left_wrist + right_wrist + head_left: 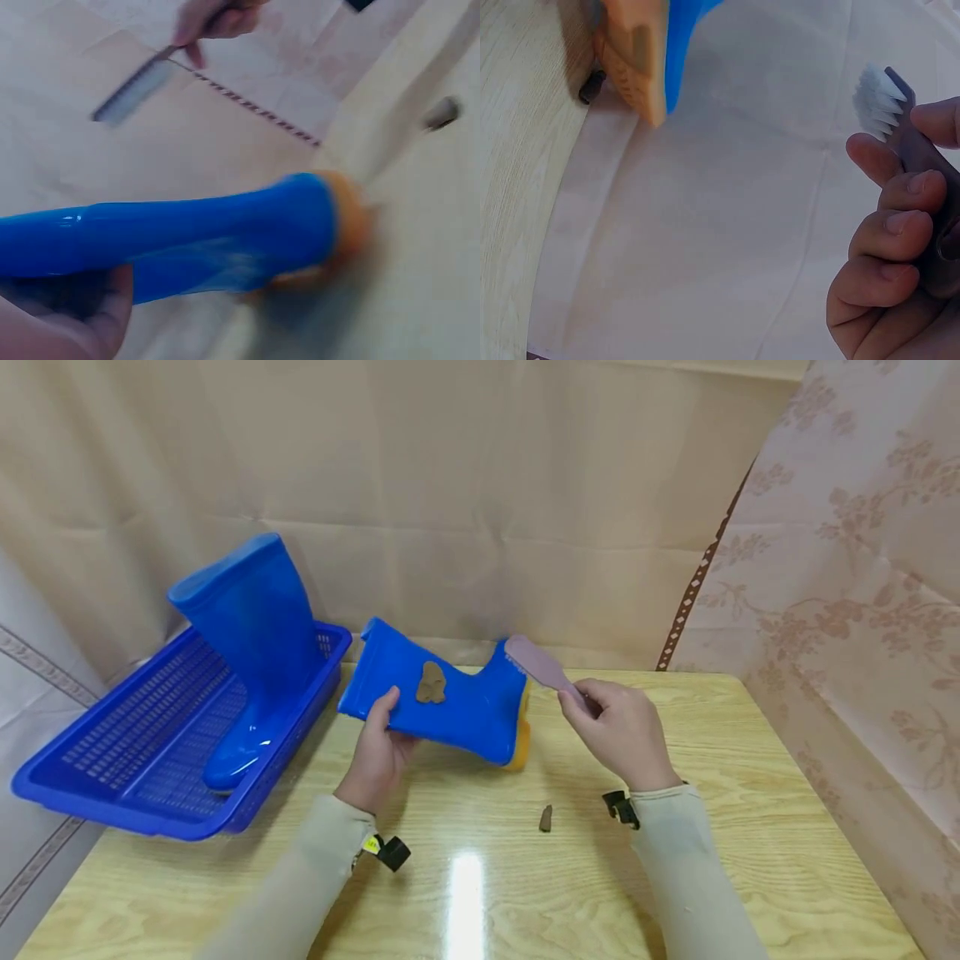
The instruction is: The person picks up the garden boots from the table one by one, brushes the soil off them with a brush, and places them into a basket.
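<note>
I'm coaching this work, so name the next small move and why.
Probably bring the brush over to the brown patch: the right hand holds the brush clear of it, while the left hand grips the boot, patch exposed.

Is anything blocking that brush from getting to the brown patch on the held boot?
Nothing visible does. Between the brush in the right hand and the brown patch lies only bare blue boot. The left hand grips the boot beside the patch, not over it.

one boot (262, 610) is in the basket (142, 824), left of the second boot (476, 714), the brush (542, 663) further right.
</note>
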